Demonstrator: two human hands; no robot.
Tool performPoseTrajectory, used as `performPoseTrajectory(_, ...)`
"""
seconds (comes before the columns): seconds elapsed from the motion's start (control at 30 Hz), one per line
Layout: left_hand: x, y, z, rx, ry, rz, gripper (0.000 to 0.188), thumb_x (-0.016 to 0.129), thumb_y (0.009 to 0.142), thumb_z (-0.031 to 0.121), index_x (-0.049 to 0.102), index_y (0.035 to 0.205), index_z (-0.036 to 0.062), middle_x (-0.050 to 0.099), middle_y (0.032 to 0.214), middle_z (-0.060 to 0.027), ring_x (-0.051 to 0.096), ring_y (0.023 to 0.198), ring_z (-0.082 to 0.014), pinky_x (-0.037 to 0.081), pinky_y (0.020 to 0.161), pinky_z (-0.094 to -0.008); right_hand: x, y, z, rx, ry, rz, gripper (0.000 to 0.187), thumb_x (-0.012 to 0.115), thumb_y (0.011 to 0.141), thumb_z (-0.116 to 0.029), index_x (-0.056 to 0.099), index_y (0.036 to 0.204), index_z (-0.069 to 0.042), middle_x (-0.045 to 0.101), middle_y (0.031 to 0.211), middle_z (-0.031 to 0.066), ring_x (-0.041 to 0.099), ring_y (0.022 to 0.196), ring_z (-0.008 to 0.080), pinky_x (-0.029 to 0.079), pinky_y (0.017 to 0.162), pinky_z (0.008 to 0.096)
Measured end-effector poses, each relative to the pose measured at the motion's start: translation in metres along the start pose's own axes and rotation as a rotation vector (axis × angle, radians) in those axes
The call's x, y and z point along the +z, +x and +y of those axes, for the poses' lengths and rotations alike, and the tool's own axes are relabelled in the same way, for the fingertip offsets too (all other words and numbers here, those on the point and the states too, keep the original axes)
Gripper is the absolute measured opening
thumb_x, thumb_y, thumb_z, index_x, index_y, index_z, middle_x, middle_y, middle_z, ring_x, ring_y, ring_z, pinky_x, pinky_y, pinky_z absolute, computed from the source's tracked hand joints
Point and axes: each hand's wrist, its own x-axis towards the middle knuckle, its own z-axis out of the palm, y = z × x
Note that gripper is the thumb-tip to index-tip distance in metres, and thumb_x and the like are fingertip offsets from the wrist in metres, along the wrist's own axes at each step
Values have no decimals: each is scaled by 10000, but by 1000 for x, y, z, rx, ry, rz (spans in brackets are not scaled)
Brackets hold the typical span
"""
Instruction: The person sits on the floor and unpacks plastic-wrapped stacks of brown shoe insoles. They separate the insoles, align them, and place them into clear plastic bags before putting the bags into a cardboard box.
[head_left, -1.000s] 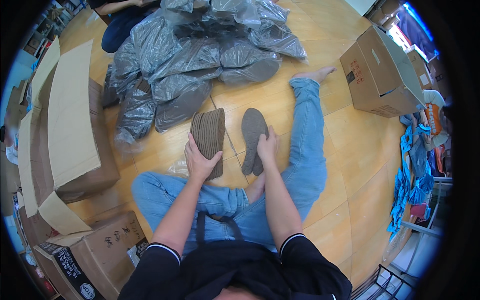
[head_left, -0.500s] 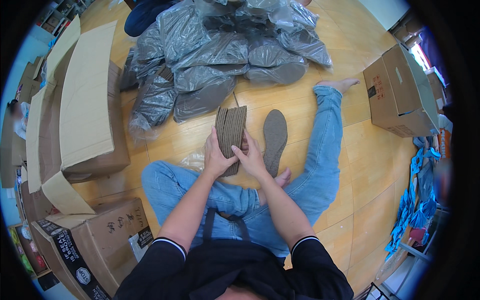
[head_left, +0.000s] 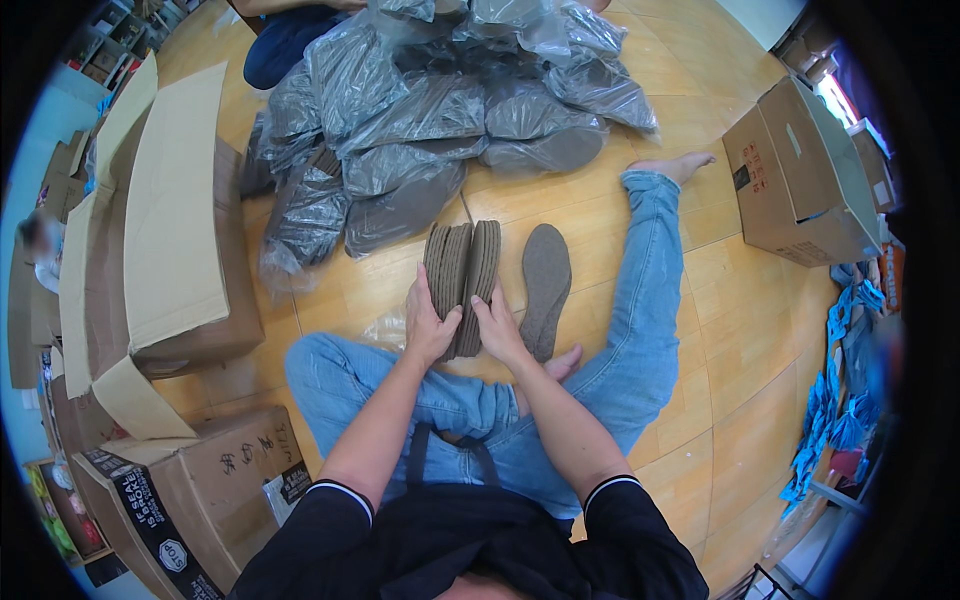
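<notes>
Upright on edge between my hands is a row of grey-brown felt insoles, parted into two bundles by a narrow gap. My left hand (head_left: 430, 328) is closed around the thicker left bundle of insoles (head_left: 446, 265), thumb toward the gap. Around the thinner right bundle of insoles (head_left: 485, 258), my right hand (head_left: 499, 328) is closed, its thumb on the near inner side. Some of the fingers are hidden behind the bundles. Just right of them, a grey-brown insole (head_left: 547, 285) lies flat on the floor, its narrower end toward my bare foot.
A big pile of plastic-bagged insoles (head_left: 415, 110) lies ahead, with another person's arm and dark-clad knee (head_left: 290, 45) behind it. Open cardboard boxes (head_left: 180, 200) (head_left: 205, 480) stand at left, another cardboard box (head_left: 790, 180) at right. My jeans-clad legs (head_left: 640, 300) frame the wooden floor (head_left: 740, 390).
The single row of insoles has been parted into two bundles, the right one moved slightly aside. My right thumb has shifted from the row's face to the right bundle.
</notes>
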Motion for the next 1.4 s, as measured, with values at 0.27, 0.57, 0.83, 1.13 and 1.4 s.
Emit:
performPoseTrajectory(0.27,-9,0,19,-215,-159,99,992,725,741,189,102,1487,-11,582,1189,-261,601,1071,-375,476,927,-414,2,-2,-24,-25,104,29,759,542,891,-129,125,1514,-14,314,1493,230,339,1375,315,275,1120,352)
performPoseTrajectory(0.57,-49,-25,64,-72,-345,268,821,717,734,96,251,1399,-26,576,1201,-232,586,1109,-304,463,948,-384,-2,-26,-50,-45,-916,53,709,598,900,-318,262,1501,-151,351,1403,287,433,1225,448,411,987,496)
performPoseTrajectory(0.83,-43,-48,96,108,-165,177,894,776,732,185,244,1419,-23,541,1237,-242,569,1137,-361,477,932,-415,-2,-37,-85,-166,421,-65,921,652,904,-166,-23,1524,-74,364,1432,193,448,1260,238,404,1031,358)
performPoseTrajectory(1.13,-43,-33,89,28,-510,-214,729,750,803,82,382,1430,25,510,1268,-121,550,1082,-196,519,829,-310,-26,-42,-101,-37,688,-78,941,625,896,-75,-73,1526,-99,404,1407,140,499,1203,200,465,966,327)
performPoseTrajectory(1.4,-28,-33,98,-21,-736,-204,568,593,925,38,343,1432,-9,508,1288,-140,513,1155,-171,471,924,-288,-28,-38,-90,-74,689,32,834,582,912,-109,15,1522,-64,440,1380,116,508,1188,191,425,1002,312)
